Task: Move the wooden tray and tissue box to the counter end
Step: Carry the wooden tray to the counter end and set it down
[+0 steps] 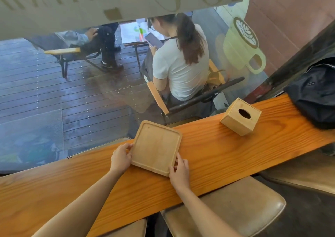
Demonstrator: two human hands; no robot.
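Note:
A square wooden tray (156,147) with a raised rim lies in the middle of the orange wooden counter (208,153), its far edge against the window. My left hand (121,157) grips its left edge. My right hand (179,169) grips its near right corner. The tray is empty. A cube-shaped wooden tissue box (240,116) with an oval hole on top stands further right on the counter, apart from both hands.
A black bag (315,95) lies on the counter's far right end, just past the tissue box. Brown leather stools (235,207) stand below the counter's near edge. A glass window runs along the far edge; people sit on chairs outside.

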